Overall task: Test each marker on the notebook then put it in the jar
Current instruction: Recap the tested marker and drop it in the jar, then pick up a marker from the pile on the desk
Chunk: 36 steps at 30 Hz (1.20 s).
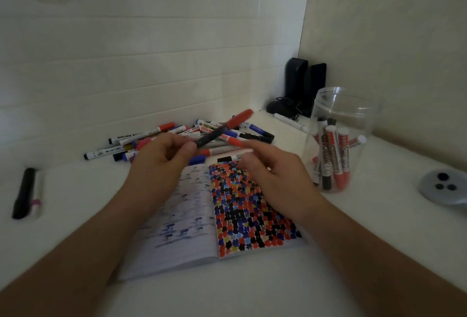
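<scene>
Several markers, roughly five or six as far as the clear wall lets one count, already stand in the jar (343, 139), just to the outer side of the right hand (273, 175); these look finished with.

Item in hand: one marker (222, 128) with a dark barrel and a red cap, pinched at its lower end between thumb and curled fingers of the left hand (161, 157), slanting up and away toward the right. The cap is on, so by my reading it has not yet been tested.

Right hand: blurred, hovering near the left hand above the notebook's far edge, fingers loosely bent. Whether it holds anything cannot be told; it seems headed for the cap.

Notebook (209, 215): lies open on the counter (75, 215) beneath both hands. The right page is almost wholly covered in red, blue, black and yellow blots; the left page shows only faint bluish marks.

Pile of markers (182, 139): a dozen or more, loose on the counter just beyond the hands, awaiting their turn. Most of the task appears to remain.

Stray pen (24, 192): dark, well off to the outer side of the left hand.

Also present: two black speakers (305, 84) in the far corner, and a grey round object (444, 186) beyond the jar.
</scene>
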Motion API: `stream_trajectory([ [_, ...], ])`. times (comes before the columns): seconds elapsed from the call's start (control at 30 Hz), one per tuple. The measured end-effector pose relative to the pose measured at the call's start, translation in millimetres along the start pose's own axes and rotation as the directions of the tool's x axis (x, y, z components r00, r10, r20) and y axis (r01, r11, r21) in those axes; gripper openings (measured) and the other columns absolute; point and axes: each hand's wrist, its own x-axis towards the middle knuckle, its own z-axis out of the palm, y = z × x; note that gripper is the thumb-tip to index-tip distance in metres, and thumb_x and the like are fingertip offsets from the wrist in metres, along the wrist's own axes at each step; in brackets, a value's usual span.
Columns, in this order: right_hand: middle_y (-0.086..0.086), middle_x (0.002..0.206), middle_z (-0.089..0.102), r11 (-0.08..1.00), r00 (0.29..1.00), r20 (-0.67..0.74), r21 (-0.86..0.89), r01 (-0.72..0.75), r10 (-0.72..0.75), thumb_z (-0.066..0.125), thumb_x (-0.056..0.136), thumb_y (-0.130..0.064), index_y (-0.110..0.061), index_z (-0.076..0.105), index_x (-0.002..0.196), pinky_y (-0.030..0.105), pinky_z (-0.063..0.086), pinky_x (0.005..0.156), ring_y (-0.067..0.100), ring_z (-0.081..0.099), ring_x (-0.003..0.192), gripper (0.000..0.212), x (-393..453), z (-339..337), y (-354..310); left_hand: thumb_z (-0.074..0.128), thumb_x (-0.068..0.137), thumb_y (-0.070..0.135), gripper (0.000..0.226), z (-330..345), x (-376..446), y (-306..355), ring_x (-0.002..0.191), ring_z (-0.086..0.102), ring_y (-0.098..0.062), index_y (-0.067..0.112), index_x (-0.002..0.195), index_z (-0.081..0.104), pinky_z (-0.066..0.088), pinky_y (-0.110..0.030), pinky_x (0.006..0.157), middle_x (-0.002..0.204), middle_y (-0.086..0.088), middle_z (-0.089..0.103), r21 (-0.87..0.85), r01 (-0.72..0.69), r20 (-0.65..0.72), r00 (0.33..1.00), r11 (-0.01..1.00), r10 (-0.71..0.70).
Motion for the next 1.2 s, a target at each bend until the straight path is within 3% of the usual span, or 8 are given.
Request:
stream_trajectory([
  [0.1,-0.014,0.125,0.072,0.973,1.000,-0.026,0.231,0.021,-0.015,0.050,0.104,-0.053,-0.050,0.058,0.129,0.044,0.057,0.100,0.007,0.067,0.116,0.026,1.1,3.4,-9.6,0.065,0.098,0.023,0.010,7.3,-15.7,7.7,0.082,0.067,0.007,0.032,0.098,0.070,0.048,-0.023,0.078,0.095,0.019,0.076,-0.049,-0.025,0.272,0.961,0.998,0.037],
  [0.23,-0.010,0.103,0.077,0.935,0.997,-0.073,0.351,0.059,-0.035,0.052,0.108,-0.023,-0.027,0.063,0.128,0.039,0.058,0.099,0.007,0.071,0.106,0.023,-1.3,-0.7,-17.6,0.066,0.096,0.033,0.016,11.9,-21.0,4.5,0.100,0.061,0.013,0.048,0.103,0.066,0.041,-0.007,0.081,0.101,0.032,0.070,0.248,-0.307,0.479,0.863,0.919,0.159],
  [0.4,-0.029,0.100,0.064,0.982,0.972,0.213,-0.137,0.132,-0.101,0.043,0.111,-0.032,-0.036,0.057,0.136,0.017,0.048,0.076,-0.004,0.059,0.091,0.029,-5.0,-8.9,-19.4,0.039,0.104,0.052,0.034,8.5,-19.6,0.9,0.095,0.067,-0.001,0.034,0.119,0.063,0.049,-0.012,0.078,0.097,0.019,0.072,0.065,-0.258,0.411,0.887,0.964,0.209],
  [0.5,-0.012,0.095,0.062,0.818,0.903,0.426,-0.501,0.283,-0.052,0.034,0.110,-0.050,-0.033,0.060,0.115,0.033,0.045,0.071,0.008,0.055,0.083,0.031,-6.2,-1.0,-16.1,0.041,0.104,0.051,0.030,9.9,-22.2,-1.2,0.087,0.069,-0.009,0.031,0.112,0.062,0.055,-0.022,0.075,0.092,0.011,0.072,0.001,-0.233,0.441,0.873,0.972,0.209],
  [0.77,-0.013,0.094,0.063,0.734,0.903,0.422,-0.589,0.338,-0.077,0.034,0.101,-0.068,-0.045,0.054,0.125,0.029,0.046,0.066,0.011,0.057,0.083,0.038,-4.6,-0.8,-9.0,0.066,0.094,0.041,0.011,14.4,-20.6,-9.6,0.078,0.063,-0.007,0.035,0.087,0.059,0.056,-0.035,0.069,0.081,0.011,0.067,0.185,-0.323,0.484,0.852,0.928,0.200],
  [0.93,-0.012,0.087,0.058,0.811,0.925,0.340,-0.581,0.065,0.169,0.063,0.082,-0.079,-0.037,0.034,0.104,0.029,0.049,0.060,0.006,0.059,0.076,0.056,-3.0,-16.2,-13.9,0.059,0.098,0.038,0.006,13.3,-19.3,-12.6,0.076,0.063,-0.009,0.036,0.093,0.058,0.053,-0.033,0.069,0.084,0.011,0.067,0.114,-0.274,0.436,0.878,0.955,0.200],
  [1.07,0.005,0.083,0.071,0.964,0.957,0.197,0.118,-0.237,0.212,0.054,0.096,-0.020,-0.023,0.058,0.092,0.032,0.054,0.063,0.020,0.062,0.073,0.007,-2.3,-40.8,-14.7,0.053,0.103,0.038,0.016,10.8,-18.5,-13.4,0.080,0.065,-0.003,0.044,0.114,0.063,0.051,-0.025,0.071,0.086,0.018,0.070,0.142,-0.286,0.447,0.873,0.948,0.196],
  [1.2,0.015,0.106,0.072,0.586,0.909,0.381,0.702,-0.404,0.170,0.040,0.084,0.022,-0.012,0.068,0.117,0.032,0.060,0.070,0.022,0.069,0.085,0.055,-3.4,-74.7,-24.4,0.058,0.101,0.037,0.026,14.1,-19.7,-10.1,0.092,0.063,0.010,0.043,0.123,0.071,0.047,-0.014,0.077,0.101,0.029,0.071,0.191,-0.405,0.540,0.804,0.894,0.249],
])
